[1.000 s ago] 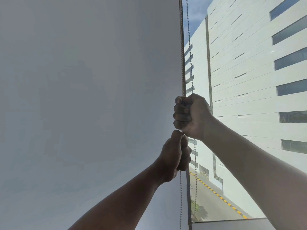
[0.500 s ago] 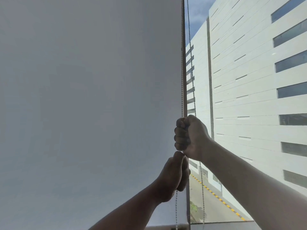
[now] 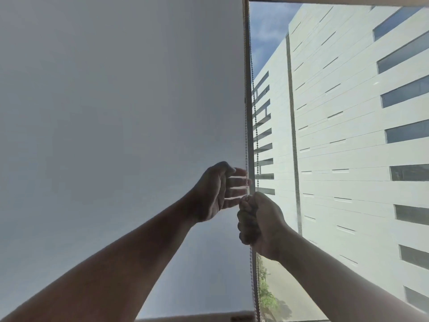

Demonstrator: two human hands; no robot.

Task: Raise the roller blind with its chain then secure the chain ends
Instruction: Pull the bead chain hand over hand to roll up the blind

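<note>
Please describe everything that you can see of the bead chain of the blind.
The bead chain is a thin string of small grey beads, metallic in look. Two strands hang almost vertically along the right edge of the white roller blind, in front of the window frame. The right hand is closed in a fist around the chain. The left hand is open just left of it, fingertips close to one strand; contact cannot be told. Below the fist the chain continues to the bottom edge.

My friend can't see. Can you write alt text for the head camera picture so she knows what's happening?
A person's right hand is fisted around a thin metal bead chain hanging beside a pale grey roller blind, while the open left hand reaches toward the chain just above it. Through the window glass, right of the blind, stands a big white building with dark strip windows under blue sky.
</note>
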